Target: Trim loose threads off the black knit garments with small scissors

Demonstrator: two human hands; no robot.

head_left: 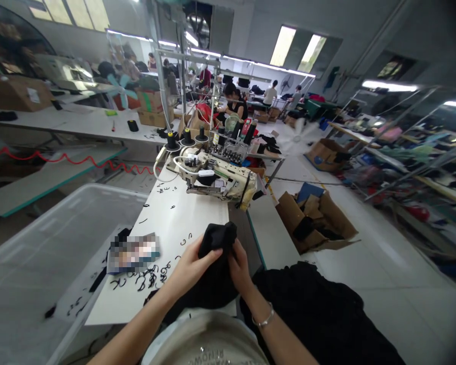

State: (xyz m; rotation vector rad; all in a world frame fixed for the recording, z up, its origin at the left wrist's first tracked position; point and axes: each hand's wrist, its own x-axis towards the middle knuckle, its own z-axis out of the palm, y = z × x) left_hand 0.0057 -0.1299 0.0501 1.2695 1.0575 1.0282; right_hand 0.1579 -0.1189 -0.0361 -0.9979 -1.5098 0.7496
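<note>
A piece of black fabric [217, 274] is bunched up between my two hands, over the near edge of the white sewing table [197, 213]. My left hand [197, 258] grips its left side with the thumb lying across the front. On the right side, my right hand [239, 263] pinches the cloth, its fingers partly hidden by the folds. Beyond my hands stands a cream industrial sewing machine [224, 177], apart from the fabric. A large heap of black cloth [311, 309] lies to the right of my right arm.
Black thread scraps [148, 278] and a blurred-out picture card [133, 252] lie on the table's left. A translucent plastic bin [61, 228] stands left of it. An open cardboard box [315, 220] sits on the floor at right. Thread cones [187, 137] stand behind the machine. People work farther back.
</note>
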